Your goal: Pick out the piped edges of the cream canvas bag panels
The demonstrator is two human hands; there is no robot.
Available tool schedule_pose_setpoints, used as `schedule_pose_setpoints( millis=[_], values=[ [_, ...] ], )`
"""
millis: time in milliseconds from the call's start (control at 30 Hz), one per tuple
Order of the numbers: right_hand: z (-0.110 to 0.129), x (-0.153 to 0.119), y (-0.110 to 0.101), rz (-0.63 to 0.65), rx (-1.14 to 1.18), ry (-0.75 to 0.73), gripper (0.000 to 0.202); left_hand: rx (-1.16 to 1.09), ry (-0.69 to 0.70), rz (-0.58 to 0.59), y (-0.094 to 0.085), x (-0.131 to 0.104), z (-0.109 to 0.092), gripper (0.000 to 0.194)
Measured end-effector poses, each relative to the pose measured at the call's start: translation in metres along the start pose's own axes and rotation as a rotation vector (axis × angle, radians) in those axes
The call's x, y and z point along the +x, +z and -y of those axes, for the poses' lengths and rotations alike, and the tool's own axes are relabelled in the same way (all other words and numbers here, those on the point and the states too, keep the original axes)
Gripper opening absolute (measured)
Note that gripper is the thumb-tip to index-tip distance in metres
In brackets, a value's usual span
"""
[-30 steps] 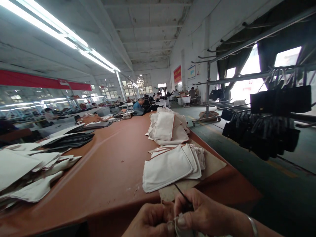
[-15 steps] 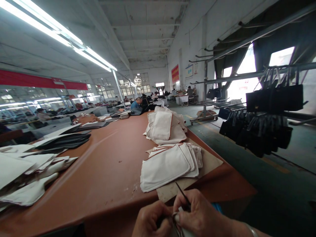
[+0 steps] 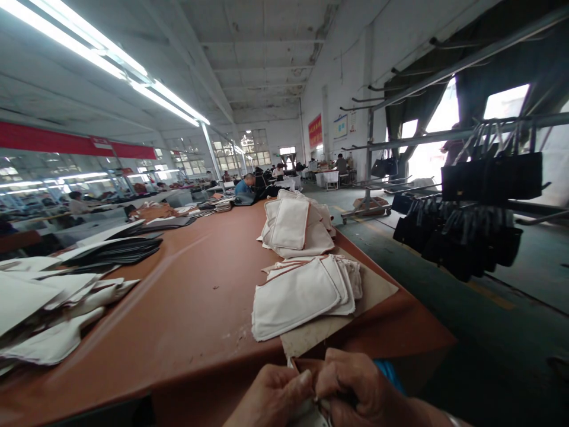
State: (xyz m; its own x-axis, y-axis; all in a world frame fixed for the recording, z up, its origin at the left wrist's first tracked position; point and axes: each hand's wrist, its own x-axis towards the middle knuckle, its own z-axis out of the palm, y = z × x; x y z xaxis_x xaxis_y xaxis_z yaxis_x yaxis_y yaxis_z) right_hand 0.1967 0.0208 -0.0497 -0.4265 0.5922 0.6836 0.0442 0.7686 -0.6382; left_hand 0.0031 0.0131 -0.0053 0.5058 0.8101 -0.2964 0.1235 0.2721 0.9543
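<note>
At the bottom edge of the view my left hand (image 3: 271, 394) and my right hand (image 3: 360, 382) are close together, both with closed fingers. Between them they pinch a white fabric piece (image 3: 309, 414) with brown trim; much of it is hidden by the fingers and cut off by the frame. No tool shows clearly in my right hand now. Just beyond the hands, a stack of white fabric pieces (image 3: 296, 299) with brown edging lies on a beige sheet (image 3: 306, 343) on the brown-covered table (image 3: 191, 308).
Another pile of white pieces (image 3: 288, 222) lies farther back. White sheets (image 3: 31, 296) and stacked black pieces (image 3: 118, 252) cover the table's left side. Something blue (image 3: 390, 375) shows beside my right hand. To the right stands a rack with black bags (image 3: 493, 178). A person (image 3: 244, 187) sits beyond the table.
The dark pointed tool that stuck up from my right hand is no longer visible. My right hand has turned, and my hands now pinch the brown-trimmed edge side by side.
</note>
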Motion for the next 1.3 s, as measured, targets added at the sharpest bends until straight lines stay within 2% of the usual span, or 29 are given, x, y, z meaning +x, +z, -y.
schedule_pose_setpoints(
  millis=[100, 200, 300, 367, 500, 667, 833, 933, 1033, 1233, 1300],
  values=[
    [0.003, 0.003, -0.006, 0.040, -0.041, -0.035, 0.016, 0.032, -0.053, 0.046, -0.003, 0.000, 0.003, 0.068],
    [0.000, 0.003, -0.008, 0.076, -0.042, -0.055, 0.013, 0.072, -0.048, 0.052, -0.007, 0.003, 0.009, 0.070],
    [-0.008, -0.004, -0.007, 0.038, -0.067, -0.136, 0.014, 0.053, -0.026, 0.058, -0.008, 0.006, 0.012, 0.070],
    [-0.010, -0.010, -0.009, 0.017, -0.067, -0.132, 0.021, 0.026, 0.006, 0.076, -0.007, 0.005, 0.011, 0.069],
    [0.004, -0.011, -0.020, 0.073, 0.059, 0.131, 0.027, -0.001, 0.048, 0.117, -0.005, 0.001, 0.001, 0.066],
    [0.029, 0.005, -0.031, 0.107, 0.291, 0.427, 0.024, 0.095, 0.028, 0.123, -0.006, -0.002, -0.009, 0.065],
    [0.034, 0.014, -0.030, 0.174, 0.252, 0.622, 0.020, 0.236, 0.041, 0.165, -0.010, 0.005, -0.009, 0.067],
    [0.039, 0.018, -0.027, 0.172, 0.188, 0.678, 0.022, 0.266, 0.058, 0.162, -0.010, 0.007, -0.006, 0.066],
    [0.047, 0.023, -0.026, 0.164, 0.160, 0.665, 0.022, 0.300, 0.075, 0.144, -0.009, 0.008, -0.004, 0.066],
    [0.045, 0.021, -0.032, 0.187, 0.253, 0.736, 0.028, 0.340, 0.037, 0.154, -0.004, 0.003, -0.014, 0.071],
    [0.040, 0.018, -0.035, 0.206, 0.355, 0.759, 0.022, 0.359, 0.036, 0.160, -0.001, 0.000, -0.019, 0.070]
  ],
)
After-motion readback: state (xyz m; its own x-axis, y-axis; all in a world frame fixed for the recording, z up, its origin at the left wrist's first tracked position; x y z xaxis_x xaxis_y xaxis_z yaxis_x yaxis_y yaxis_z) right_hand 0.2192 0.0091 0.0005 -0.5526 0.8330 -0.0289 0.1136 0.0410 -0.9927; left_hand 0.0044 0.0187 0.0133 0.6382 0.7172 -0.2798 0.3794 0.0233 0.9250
